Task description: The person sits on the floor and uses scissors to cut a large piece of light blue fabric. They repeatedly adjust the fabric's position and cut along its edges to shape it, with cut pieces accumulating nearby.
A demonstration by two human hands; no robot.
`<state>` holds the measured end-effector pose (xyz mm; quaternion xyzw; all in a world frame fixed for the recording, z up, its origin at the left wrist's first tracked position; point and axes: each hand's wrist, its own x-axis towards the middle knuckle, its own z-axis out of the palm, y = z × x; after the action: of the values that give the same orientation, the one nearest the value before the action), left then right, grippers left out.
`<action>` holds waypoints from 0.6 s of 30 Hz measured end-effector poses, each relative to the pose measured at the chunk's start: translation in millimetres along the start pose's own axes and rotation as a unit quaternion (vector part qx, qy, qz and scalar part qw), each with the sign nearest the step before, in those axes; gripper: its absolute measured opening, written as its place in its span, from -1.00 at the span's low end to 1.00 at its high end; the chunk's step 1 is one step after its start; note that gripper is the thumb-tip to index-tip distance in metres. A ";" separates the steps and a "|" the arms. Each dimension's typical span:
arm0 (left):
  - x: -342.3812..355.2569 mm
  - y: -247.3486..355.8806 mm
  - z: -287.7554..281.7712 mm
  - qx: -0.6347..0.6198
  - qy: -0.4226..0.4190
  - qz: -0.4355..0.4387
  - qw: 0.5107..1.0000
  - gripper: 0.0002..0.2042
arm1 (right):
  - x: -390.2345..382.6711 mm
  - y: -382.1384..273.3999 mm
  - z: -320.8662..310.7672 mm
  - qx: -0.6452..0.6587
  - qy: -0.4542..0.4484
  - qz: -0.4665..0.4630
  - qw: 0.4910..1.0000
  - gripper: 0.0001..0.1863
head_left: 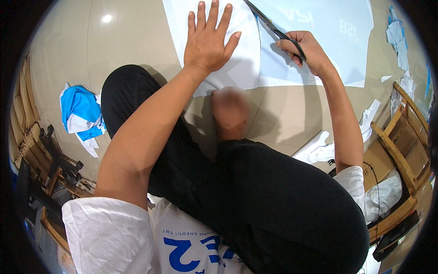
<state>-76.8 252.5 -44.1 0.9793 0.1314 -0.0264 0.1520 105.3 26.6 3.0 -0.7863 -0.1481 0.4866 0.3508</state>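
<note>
My left hand (207, 43) lies flat, fingers spread, on a white sheet piece (242, 68) with a curved right edge. In my right hand (305, 48) is a pair of black-handled scissors (267, 20), my fingers through its loops. Its blades run up and left along the white piece's curved edge and reach the top of the view, so their tips are hard to make out. To the right, a larger pale blue sheet (333, 50) with faint reversed lettering is spread on the floor. Whether these are paper or cloth, I cannot tell.
My bare foot (230, 109) rests just below the sheets. A blue and white cloth bundle (82, 112) lies on the tiled floor at left. White scraps (315, 146) and a wooden frame (397, 150) with a cardboard box (381, 160) stand at right. Light blue scraps (397, 36) lie farther off.
</note>
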 end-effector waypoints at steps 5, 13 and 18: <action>-0.1 0.0 1.2 0.003 0.003 0.002 1.000 -0.20 | 6.9 0.4 -5.4 0.025 -0.006 -0.011 1.000 -0.65; 0.7 0.3 -0.6 0.012 -0.003 0.000 1.000 -0.20 | 11.6 -4.0 -19.1 -0.035 -0.015 -0.022 0.999 -0.69; 0.8 0.1 -0.1 0.013 -0.002 0.003 1.000 -0.20 | 12.8 -8.1 -21.9 -0.039 -0.016 -0.013 0.999 -0.69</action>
<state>-76.0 252.7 -44.1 0.9815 0.1276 -0.0300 0.1395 131.4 30.8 6.3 -0.7894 -0.1828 0.4883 0.3239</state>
